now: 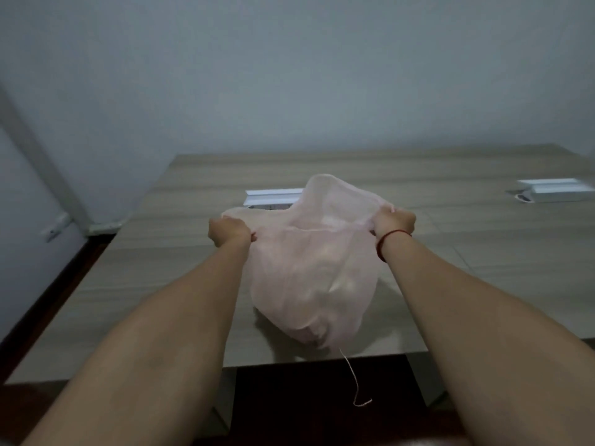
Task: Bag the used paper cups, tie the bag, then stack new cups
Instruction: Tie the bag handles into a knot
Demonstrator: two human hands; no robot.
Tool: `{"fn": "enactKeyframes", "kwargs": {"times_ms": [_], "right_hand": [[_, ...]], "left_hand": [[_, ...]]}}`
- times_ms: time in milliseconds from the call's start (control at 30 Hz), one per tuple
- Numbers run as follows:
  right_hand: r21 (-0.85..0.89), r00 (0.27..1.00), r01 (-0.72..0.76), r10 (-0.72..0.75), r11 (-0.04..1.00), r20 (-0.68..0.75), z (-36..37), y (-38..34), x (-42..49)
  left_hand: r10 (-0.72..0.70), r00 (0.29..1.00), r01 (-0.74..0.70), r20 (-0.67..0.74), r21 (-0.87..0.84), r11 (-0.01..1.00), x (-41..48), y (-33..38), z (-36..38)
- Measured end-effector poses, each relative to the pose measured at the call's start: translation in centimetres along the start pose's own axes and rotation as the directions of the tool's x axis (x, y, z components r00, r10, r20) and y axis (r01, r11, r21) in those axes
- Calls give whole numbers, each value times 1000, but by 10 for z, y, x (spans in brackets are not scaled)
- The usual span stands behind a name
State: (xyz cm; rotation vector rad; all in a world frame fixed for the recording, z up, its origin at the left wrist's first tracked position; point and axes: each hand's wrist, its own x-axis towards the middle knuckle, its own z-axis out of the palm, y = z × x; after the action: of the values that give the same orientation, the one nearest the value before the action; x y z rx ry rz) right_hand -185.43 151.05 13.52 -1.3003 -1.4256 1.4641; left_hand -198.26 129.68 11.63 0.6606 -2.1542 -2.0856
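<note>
A thin pale pink bag [309, 275] sits on the wooden table [167, 272] near its front edge, bulging at the bottom with pale shapes faintly showing through. My left hand [229, 231] is closed on the bag's left rim. My right hand [393, 222], with a red string on the wrist, is closed on the right rim. The two hands hold the mouth spread wide, its far rim standing up. A thin pink cord [354, 378] dangles from the bag's bottom past the table edge. No loose cups are in view.
A white cable-tray lid [273, 195] stands open behind the bag. A second one [553, 188] lies at the far right of the table. A grey wall rises behind, and a dark floor shows at left and below the table edge.
</note>
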Motion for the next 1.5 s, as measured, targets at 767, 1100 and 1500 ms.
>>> {"fn": "enactKeyframes", "kwargs": {"times_ms": [767,1100,1500], "right_hand": [[4,968,-59,58,998,-245,43,35,30],[180,917,-238,282,955,-283,71,54,45],[263,977,-180,203,948,-62,82,71,56]], "left_hand": [[157,983,-174,91,216,961,52,-31,1],[169,984,-158,-49,180,971,87,-50,18],[-66,969,67,-240,-6,998,85,-59,39]]}}
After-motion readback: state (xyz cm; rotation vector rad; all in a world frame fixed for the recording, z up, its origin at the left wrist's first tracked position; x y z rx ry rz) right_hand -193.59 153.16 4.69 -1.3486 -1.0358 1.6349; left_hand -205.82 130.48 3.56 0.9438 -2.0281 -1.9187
